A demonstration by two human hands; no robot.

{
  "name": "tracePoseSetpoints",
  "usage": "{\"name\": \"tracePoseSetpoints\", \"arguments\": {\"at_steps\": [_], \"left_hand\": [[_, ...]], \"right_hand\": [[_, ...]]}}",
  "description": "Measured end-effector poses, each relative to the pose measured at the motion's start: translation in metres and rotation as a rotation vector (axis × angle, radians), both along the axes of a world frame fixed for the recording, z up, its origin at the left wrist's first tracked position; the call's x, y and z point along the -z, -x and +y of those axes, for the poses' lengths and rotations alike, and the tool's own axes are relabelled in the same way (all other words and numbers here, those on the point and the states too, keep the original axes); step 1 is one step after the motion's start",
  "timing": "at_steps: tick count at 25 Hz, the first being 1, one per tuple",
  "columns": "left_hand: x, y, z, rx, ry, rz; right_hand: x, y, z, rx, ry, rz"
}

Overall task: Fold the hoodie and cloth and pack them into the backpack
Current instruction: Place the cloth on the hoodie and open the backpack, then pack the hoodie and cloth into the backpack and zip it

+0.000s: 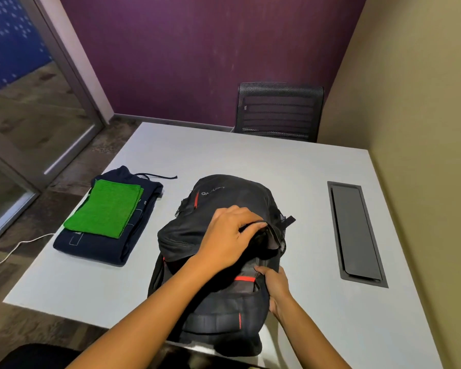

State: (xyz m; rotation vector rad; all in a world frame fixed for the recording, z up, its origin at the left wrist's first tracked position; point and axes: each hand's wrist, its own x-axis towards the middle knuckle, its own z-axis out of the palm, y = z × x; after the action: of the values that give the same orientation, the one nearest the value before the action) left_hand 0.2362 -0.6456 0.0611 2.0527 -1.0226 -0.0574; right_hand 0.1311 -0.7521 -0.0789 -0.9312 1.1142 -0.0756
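Observation:
A black backpack [218, 201] with red trim lies on the white table [290, 166] in front of me. My left hand [229, 238] grips the upper flap of its opening near the zip. My right hand [276, 286] holds the lower edge of the opening at the bag's right side. A folded navy hoodie [101, 249] lies at the table's left, its drawstring trailing toward the middle. A folded green cloth [105, 209] rests on top of the hoodie.
A black cable-tray hatch [357, 233] is set into the table at the right. A black mesh chair [278, 111] stands behind the far edge. A white cable [14, 249] hangs off the table's left side. A beige wall runs along the right.

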Motion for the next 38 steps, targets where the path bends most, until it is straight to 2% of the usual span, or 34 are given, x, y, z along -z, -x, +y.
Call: {"name": "tracePoseSetpoints", "arguments": {"at_steps": [4,11,15,18,22,24,27,29,30,31,32,35,37,38], "left_hand": [[0.01,-0.012,0.007,0.08,-0.061,0.018],[0.04,-0.049,0.052,0.073,-0.266,0.098],[0.065,-0.076,0.088,-0.002,-0.207,0.304],[0.082,-0.103,0.124,-0.302,0.003,0.595],[0.107,-0.152,0.185,-0.9,0.173,1.015],[0.118,-0.175,0.217,-1.146,0.257,1.159],[0.145,-0.203,0.253,-1.424,0.344,1.343],[0.23,-0.241,0.289,-1.368,0.533,1.449],[0.256,-0.253,0.302,-1.336,0.543,1.483],[0.271,-0.259,0.308,-1.311,0.474,1.514],[0.275,-0.263,0.309,-1.287,0.437,1.552],[0.195,-0.247,0.29,-1.246,0.452,1.614],[0.204,-0.249,0.297,-1.264,0.466,1.645],[0.233,-0.257,0.307,-1.254,0.505,1.646]], "right_hand": [[0.005,-0.024,0.0,0.116,0.033,-0.045],[0.023,-0.088,-0.024,0.099,0.137,-0.027],[0.036,-0.089,-0.035,-0.036,0.08,0.074],[0.023,-0.07,-0.032,-0.126,-0.037,0.126],[0.008,-0.059,-0.043,0.185,-0.073,0.183],[-0.004,-0.073,-0.042,0.35,0.079,0.223],[-0.02,-0.101,-0.02,0.473,0.543,0.273],[-0.033,-0.121,0.005,0.503,0.793,0.147],[-0.038,-0.133,0.017,0.498,0.892,0.102],[-0.043,-0.145,0.028,0.48,0.97,0.052],[-0.048,-0.157,0.037,0.457,1.031,-0.013],[-0.058,-0.192,0.069,0.296,1.173,-0.182],[-0.06,-0.211,0.092,0.155,1.195,-0.259],[-0.06,-0.218,0.103,0.098,1.174,-0.291]]}}
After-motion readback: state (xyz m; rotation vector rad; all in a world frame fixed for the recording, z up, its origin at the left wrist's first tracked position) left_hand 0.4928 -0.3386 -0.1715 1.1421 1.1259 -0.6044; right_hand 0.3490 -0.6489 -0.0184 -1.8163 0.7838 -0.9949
